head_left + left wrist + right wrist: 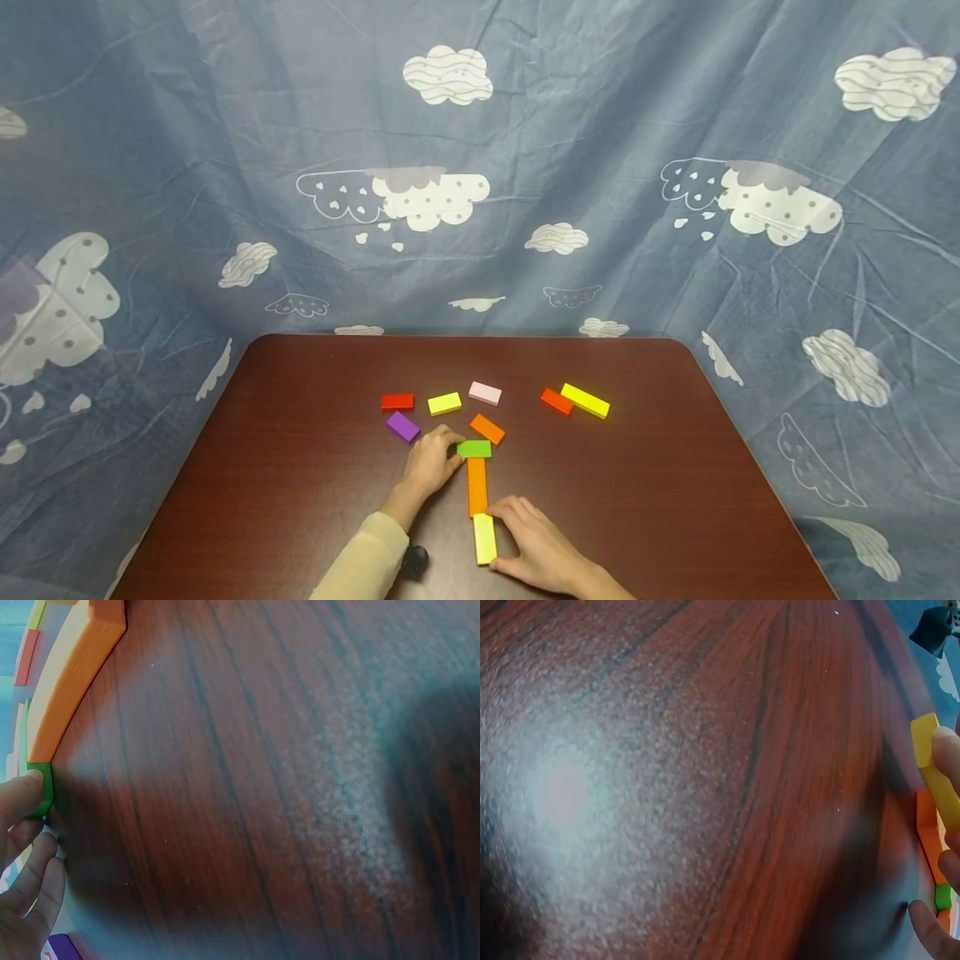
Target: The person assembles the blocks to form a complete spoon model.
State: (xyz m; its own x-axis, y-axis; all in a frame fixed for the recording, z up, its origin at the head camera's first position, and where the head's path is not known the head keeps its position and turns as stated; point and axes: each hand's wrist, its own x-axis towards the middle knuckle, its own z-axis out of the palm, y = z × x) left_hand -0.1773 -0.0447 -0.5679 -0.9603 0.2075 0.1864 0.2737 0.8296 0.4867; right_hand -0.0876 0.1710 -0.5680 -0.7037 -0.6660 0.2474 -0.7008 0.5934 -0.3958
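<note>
My left hand (432, 461) pinches the left end of a green block (477, 449) between thumb and fingers. The green block lies crosswise against the far end of a long orange block (477, 487), forming a T. Near the table's front, my right hand (538, 546) grips a yellow block (484, 540), thumb at its near end and forefinger at its far end. That yellow block lines up roughly with the orange one, its far end meeting or overlapping it; whether it is lifted I cannot tell. In the left wrist view, the thumb presses the green block's (45, 787) side.
Beyond the hands lie a purple block (403, 427), a red block (397, 402), a yellow block (445, 404), a pink block (485, 393) and a short orange block (487, 429). Farther right, another red block (557, 402) touches a long yellow block (585, 401). A patterned curtain (510, 267) hangs behind the table.
</note>
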